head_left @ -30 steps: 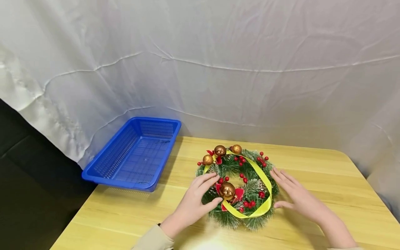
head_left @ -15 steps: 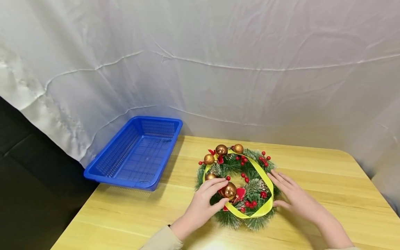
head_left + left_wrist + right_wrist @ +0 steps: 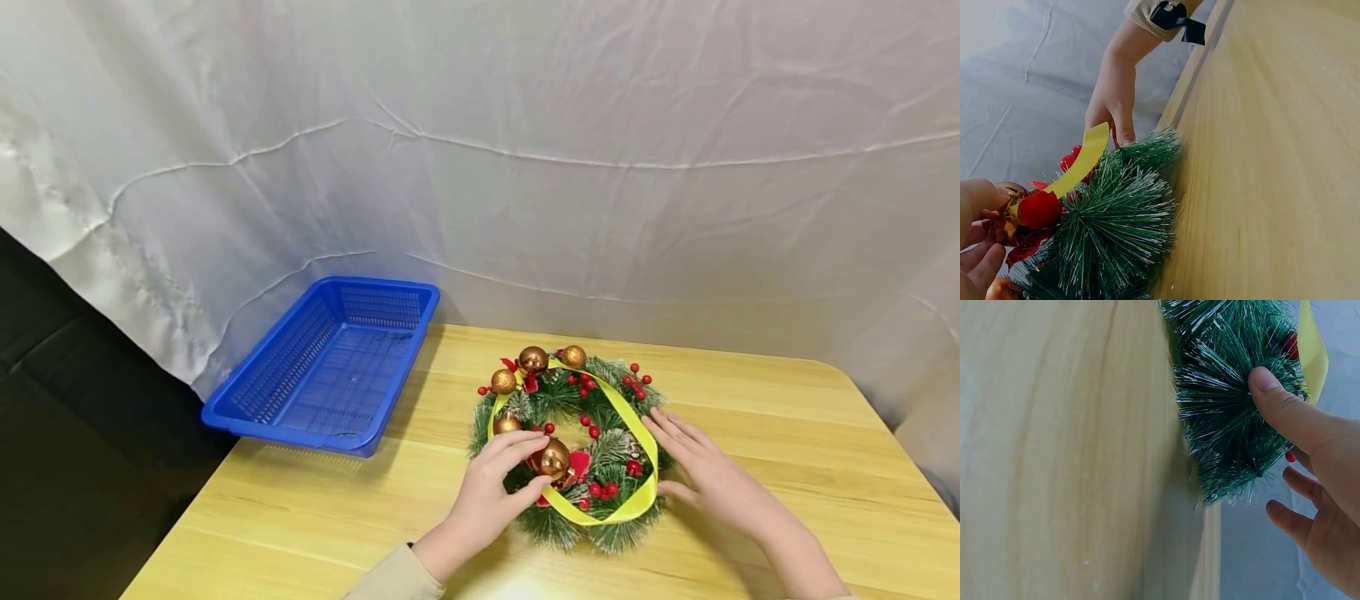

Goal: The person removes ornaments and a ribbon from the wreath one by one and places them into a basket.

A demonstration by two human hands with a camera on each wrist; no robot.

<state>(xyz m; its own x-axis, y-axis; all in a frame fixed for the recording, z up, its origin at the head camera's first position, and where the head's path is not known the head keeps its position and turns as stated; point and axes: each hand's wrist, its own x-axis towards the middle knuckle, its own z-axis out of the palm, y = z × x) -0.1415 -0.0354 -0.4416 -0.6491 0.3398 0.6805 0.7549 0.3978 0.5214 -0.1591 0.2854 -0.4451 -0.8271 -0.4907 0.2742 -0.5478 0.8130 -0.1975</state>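
A green Christmas wreath lies on the table, dressed with copper baubles, red berries, red petals and a yellow ribbon. At its near left part my left hand pinches a large copper bauble between thumb and fingers; the left wrist view shows this hand from close by, next to a red flower. My right hand rests against the wreath's right side with fingers extended. In the right wrist view its thumb touches the green needles, and the other fingers are spread.
A blue plastic basket stands on the table's left side, near the back. The wooden table ends at a grey-white cloth behind. Dark material hangs at the left.
My left hand has moved right, from the wreath's left side onto the large copper bauble. The right hand has slid slightly left against the wreath. Over the last half second almost nothing has moved.
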